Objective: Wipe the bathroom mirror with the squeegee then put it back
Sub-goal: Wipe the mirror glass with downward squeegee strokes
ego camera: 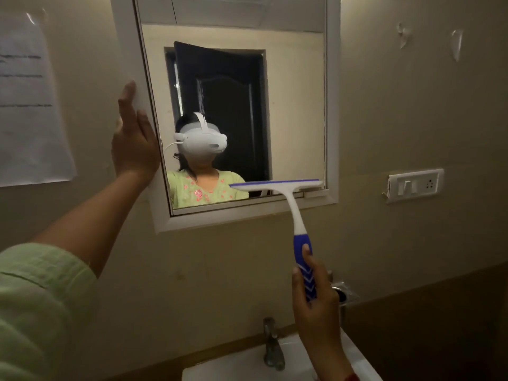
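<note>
A white-framed mirror (291, 105) hangs on the beige wall. My left hand (134, 138) lies flat against the mirror's left frame edge, fingers up. My right hand (316, 301) grips the blue handle of a white and blue squeegee (295, 215). Its blade lies across the mirror's lower right corner, level and against the glass near the bottom frame. The mirror reflects a person in a light green top wearing a white headset, with a dark door behind.
A white sink (236, 364) with a metal tap (272, 345) sits below. A switch and socket plate (415, 185) is on the wall to the right. A paper sheet (30, 111) is taped at left. Clear hooks (456, 45) are stuck at upper right.
</note>
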Available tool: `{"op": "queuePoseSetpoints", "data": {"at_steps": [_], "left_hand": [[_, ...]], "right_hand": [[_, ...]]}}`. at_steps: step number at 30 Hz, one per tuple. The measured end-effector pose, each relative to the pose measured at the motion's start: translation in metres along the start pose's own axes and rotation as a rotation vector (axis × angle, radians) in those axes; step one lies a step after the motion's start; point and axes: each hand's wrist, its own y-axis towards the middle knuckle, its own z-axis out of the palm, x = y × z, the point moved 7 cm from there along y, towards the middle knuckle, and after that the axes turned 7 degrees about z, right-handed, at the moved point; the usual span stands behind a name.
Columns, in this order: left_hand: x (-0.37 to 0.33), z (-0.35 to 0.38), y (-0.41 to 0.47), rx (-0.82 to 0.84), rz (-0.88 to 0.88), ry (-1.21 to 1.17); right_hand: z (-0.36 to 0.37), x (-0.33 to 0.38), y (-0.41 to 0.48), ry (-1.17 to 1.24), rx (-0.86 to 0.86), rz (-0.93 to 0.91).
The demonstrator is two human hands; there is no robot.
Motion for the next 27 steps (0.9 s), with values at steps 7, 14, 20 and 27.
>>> {"op": "queuePoseSetpoints", "data": {"at_steps": [7,14,20,27], "left_hand": [[0.002,0.0,0.002,-0.023,-0.005,-0.02],[0.002,0.001,0.002,-0.018,-0.009,-0.006],[0.004,0.001,0.002,-0.011,-0.002,-0.019],[0.001,0.0,0.001,-0.019,0.009,-0.031]], "right_hand": [[-0.002,0.013,0.004,-0.038,0.001,0.011],[-0.008,0.006,-0.01,-0.065,0.019,0.04],[-0.009,0.029,0.006,-0.091,0.009,0.007],[-0.02,0.029,-0.002,-0.079,0.084,0.063]]}}
